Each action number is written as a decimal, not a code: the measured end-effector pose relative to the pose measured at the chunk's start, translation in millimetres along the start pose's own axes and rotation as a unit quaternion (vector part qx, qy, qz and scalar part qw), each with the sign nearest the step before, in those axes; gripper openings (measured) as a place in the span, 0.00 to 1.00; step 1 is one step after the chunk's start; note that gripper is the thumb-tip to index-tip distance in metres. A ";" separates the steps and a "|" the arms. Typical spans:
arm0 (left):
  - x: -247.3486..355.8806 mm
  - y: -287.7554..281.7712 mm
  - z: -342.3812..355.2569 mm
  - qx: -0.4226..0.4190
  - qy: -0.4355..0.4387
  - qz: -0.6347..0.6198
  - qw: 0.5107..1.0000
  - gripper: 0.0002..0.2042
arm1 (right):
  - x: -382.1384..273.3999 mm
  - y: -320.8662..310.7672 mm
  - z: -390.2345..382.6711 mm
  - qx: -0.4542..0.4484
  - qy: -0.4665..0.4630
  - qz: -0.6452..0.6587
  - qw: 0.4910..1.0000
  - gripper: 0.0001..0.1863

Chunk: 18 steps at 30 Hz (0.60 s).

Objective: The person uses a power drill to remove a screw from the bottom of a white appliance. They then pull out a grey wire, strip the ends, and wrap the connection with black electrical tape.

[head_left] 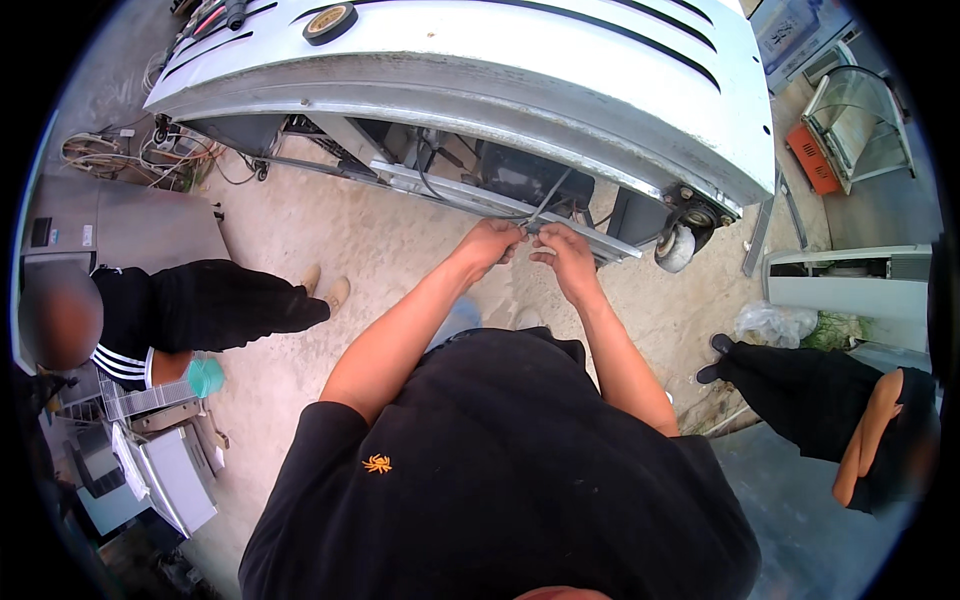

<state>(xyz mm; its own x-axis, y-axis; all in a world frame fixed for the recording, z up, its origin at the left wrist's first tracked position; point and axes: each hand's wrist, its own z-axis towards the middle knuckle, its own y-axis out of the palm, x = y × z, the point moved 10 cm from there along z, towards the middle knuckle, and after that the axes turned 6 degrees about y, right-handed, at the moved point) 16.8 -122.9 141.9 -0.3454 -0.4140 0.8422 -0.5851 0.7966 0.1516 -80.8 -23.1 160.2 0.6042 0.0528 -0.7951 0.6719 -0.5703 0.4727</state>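
Observation:
A white appliance cabinet (480,62) stands in front of me, its open underside facing my hands. From inside it a thin grey cable (548,196) runs down to my fingers at the lower metal rail (450,192). My left hand (490,246) is closed in a pinch on the cable's lower end. Close beside it, my right hand (568,258) also pinches at the cable, its fingertips almost touching the left ones. The cable's very tip is hidden between the fingers. A black boxy part (525,172) sits inside the cabinet behind the hands.
A roll of black tape (330,24) lies on the cabinet, which has a caster wheel (676,248) at its right corner. People in black stand left (230,305) and right (800,400). Tangled cables (110,150) lie far left; an orange-based glass case (845,130) stands far right.

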 end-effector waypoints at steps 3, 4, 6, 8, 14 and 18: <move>3.7 -1.0 6.1 0.004 0.029 0.065 0.997 0.07 | -1.7 6.9 2.4 0.001 0.004 -0.052 0.999 0.08; 4.1 -0.6 6.4 0.004 0.039 0.090 0.995 0.07 | 1.8 8.4 4.3 -0.009 0.010 -0.054 0.998 0.08; 7.7 1.0 5.9 0.003 0.035 0.084 0.996 0.07 | 2.5 12.2 9.3 -0.028 0.016 -0.057 0.998 0.09; 5.3 -0.5 5.7 0.001 0.026 0.058 0.998 0.07 | -6.4 15.8 2.5 -0.027 0.013 -0.006 1.000 0.10; -6.3 5.5 5.0 -0.033 -0.012 -0.048 0.998 0.06 | 28.2 -17.0 -1.1 0.021 0.070 0.011 0.997 0.13; -9.4 5.0 6.2 -0.033 -0.022 -0.062 0.997 0.07 | 28.2 -1.7 6.7 0.003 0.063 0.030 0.998 0.13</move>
<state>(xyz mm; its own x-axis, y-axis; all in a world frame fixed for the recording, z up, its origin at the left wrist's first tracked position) 12.6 -117.8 131.6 -0.3062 -0.5289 0.7915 -0.5767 0.7646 0.2878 -67.7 -26.2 134.4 0.6933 0.1208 -0.7105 0.6301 -0.5801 0.5162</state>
